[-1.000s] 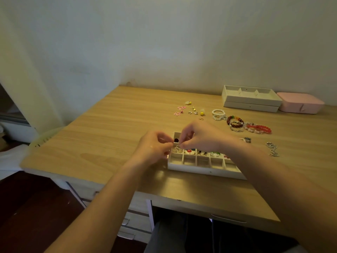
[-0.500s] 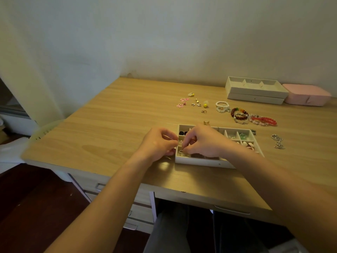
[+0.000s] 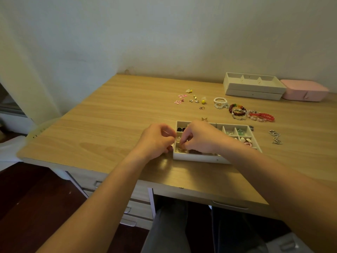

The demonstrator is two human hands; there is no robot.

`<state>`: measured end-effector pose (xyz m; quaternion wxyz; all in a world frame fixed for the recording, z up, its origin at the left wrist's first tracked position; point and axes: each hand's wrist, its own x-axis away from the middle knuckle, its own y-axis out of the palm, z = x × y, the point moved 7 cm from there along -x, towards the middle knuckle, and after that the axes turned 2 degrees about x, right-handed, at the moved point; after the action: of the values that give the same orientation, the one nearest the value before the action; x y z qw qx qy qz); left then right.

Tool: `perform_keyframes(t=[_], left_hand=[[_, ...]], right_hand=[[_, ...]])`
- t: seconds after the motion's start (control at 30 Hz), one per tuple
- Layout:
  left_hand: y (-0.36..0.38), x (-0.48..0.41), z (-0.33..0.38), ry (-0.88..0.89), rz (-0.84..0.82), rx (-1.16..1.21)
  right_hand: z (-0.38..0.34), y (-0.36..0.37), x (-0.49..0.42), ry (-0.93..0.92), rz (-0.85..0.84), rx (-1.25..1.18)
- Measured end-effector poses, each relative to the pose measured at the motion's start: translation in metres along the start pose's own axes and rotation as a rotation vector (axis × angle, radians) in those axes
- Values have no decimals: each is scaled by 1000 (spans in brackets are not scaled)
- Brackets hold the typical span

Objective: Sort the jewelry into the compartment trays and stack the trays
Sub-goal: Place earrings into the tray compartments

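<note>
A white compartment tray (image 3: 200,158) lies near the desk's front edge, with small pieces in several cells. My right hand (image 3: 200,137) reaches over its left half, and the fingertips pinch a small metallic piece (image 3: 180,149) down in the front-left cell. My left hand (image 3: 156,141) sits just outside the tray's left wall with its fingers curled and the thumb against the index finger; I see nothing in it. Loose beaded bracelets (image 3: 237,110), a red bracelet (image 3: 262,116), a pearl bracelet (image 3: 220,102) and pink flower earrings (image 3: 180,98) lie farther back on the desk.
Two stacked white trays (image 3: 253,86) and a pink box (image 3: 304,90) stand at the back right by the wall. A silver chain (image 3: 275,136) lies right of the compartment tray. A small gold piece (image 3: 204,119) sits just behind it. The desk's front edge runs below my wrists.
Both hands came down from above the tray's back-left corner to its front-left cell. My right hand lowered the small piece into that cell, and my left hand drew slightly apart from it.
</note>
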<state>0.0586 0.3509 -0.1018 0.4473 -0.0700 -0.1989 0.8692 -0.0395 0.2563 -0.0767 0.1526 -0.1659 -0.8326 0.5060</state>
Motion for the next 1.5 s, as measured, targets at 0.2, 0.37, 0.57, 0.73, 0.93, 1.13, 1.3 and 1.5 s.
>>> perform_keyframes(t=[0.2,0.37,0.57,0.73,0.93,1.13,1.3,1.5], left_hand=[[1,9,22,190,-21,-335],[5,11,23,166,-52,-423],[7,11,23,175,-58,-471],[-2,-2,31,189,20,-402],[-1,-33,48,141,107,-233],[1,-52,49,109,150,-96],[2,-57,37,75,143,-38],[-2,-48,36,96,164,-22]], right_hand=[[6,-6,5,-2,37,-84],[7,-4,7,-7,5,-105],[8,-10,7,-23,63,-98],[37,-44,-3,76,285,-184],[91,-65,-40,257,320,-52],[91,-52,-65,295,159,33],[91,-47,-77,325,179,91],[80,-62,-65,272,280,-195]])
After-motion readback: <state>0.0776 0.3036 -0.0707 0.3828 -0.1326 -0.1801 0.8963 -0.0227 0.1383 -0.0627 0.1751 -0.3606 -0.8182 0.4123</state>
